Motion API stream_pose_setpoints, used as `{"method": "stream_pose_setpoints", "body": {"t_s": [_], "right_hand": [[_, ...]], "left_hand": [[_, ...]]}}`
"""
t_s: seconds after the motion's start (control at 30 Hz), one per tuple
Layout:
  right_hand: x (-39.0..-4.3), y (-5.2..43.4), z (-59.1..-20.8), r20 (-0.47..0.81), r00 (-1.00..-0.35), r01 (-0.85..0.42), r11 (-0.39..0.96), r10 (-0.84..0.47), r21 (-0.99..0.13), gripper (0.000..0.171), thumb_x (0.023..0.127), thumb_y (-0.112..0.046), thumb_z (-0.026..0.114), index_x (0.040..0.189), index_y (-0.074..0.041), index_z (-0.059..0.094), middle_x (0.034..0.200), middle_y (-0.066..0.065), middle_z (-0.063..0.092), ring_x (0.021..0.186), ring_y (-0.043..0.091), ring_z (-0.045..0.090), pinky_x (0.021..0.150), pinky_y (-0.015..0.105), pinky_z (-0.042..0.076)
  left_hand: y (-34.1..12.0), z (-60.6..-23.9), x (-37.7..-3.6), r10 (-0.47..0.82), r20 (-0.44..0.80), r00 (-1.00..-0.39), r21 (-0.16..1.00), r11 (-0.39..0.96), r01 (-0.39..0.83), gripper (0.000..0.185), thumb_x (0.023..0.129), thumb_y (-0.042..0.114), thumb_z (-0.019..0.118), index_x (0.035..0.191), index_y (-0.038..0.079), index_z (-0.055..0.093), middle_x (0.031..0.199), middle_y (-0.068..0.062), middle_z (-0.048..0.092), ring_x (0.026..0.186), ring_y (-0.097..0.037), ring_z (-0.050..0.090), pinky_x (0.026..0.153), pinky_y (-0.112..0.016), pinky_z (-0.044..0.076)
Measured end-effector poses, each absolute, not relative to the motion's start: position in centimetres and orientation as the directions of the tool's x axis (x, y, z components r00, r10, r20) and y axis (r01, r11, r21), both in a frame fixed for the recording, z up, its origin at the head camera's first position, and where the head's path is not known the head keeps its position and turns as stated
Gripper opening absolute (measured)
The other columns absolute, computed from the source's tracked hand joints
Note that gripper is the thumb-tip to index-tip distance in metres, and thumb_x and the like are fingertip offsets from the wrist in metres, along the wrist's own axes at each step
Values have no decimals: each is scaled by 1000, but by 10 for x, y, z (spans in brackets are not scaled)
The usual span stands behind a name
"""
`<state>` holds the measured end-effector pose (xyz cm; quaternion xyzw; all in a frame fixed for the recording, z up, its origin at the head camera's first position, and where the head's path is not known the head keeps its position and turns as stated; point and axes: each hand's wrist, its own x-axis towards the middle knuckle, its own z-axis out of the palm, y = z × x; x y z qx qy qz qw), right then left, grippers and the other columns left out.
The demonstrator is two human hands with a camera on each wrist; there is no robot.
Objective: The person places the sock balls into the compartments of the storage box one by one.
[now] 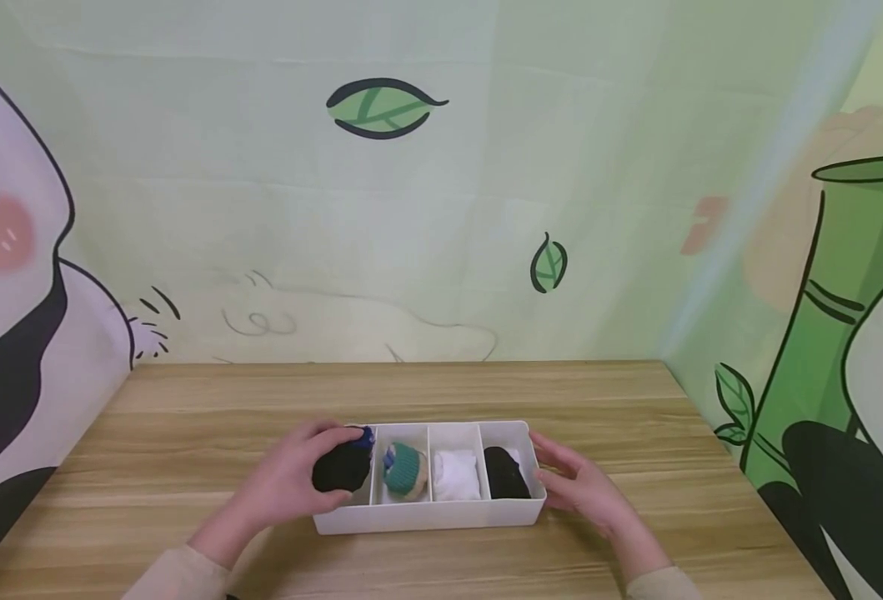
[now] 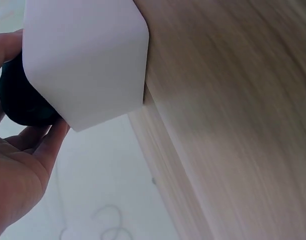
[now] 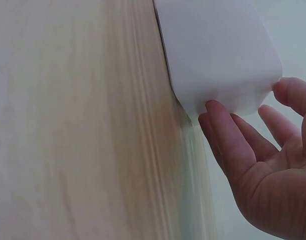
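A white divided tray (image 1: pixel 426 515) sits on the wooden table (image 1: pixel 186 417), its outer wall also showing as tray (image 2: pixel 88 60) and tray (image 3: pixel 218 50). My left hand (image 1: pixel 291 479) grips a rolled black sock with a blue tip (image 1: pixel 342 465) over the leftmost compartment; the sock (image 2: pixel 20 97) shows dark against my left hand (image 2: pixel 23 165). The other compartments hold a green and beige sock roll (image 1: pixel 405 471), a white roll (image 1: pixel 456 475) and a black roll (image 1: pixel 504 473). My right hand (image 1: pixel 579 487) rests open against the tray's right end, with fingertips (image 3: pixel 215 112) touching the wall.
The table is backed by a pale green wall with leaf and panda drawings (image 1: pixel 381 108). A bamboo and panda panel (image 1: pixel 846 333) closes the right side. Bare wood lies behind and to both sides of the tray.
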<state>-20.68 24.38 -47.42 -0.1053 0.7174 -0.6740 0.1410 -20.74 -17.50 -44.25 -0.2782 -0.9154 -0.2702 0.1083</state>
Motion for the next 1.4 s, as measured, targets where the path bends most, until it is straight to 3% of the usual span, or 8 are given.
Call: {"method": "stream_pose_setpoints", "body": {"t_s": [0.67, 0.9, 1.4], "right_hand": [[-208, 244, -474, -56, -939, 34, 69, -339, -997, 63, 99, -2, 56, 153, 1, 27, 149, 37, 30, 127, 44, 47, 91, 49, 51], [-207, 243, -474, -57, -940, 38, 63, -337, -997, 62, 99, -2, 56, 154, 1, 26, 150, 36, 30, 128, 44, 46, 92, 49, 50], [-207, 244, -477, -39, -942, -4, 127, -332, -992, 62, 98, -2, 58, 153, -1, 31, 148, 37, 33, 129, 49, 44, 90, 46, 52]], "left_hand": [[-169, -442, -206, 439, 371, -818, 381, 732, 565, 71, 66, 30, 91, 130, 17, 64, 122, -17, 59, 106, -34, 58, 81, -50, 51], [-172, -446, -208, 462, 432, -775, 377, 688, 620, 62, 71, 24, 89, 127, 11, 66, 121, -15, 61, 108, -35, 58, 87, -53, 50], [-179, -446, -207, 463, 546, -699, 325, 651, 686, 47, 76, 13, 83, 121, 6, 67, 114, -10, 64, 103, -29, 62, 85, -50, 52]]}}
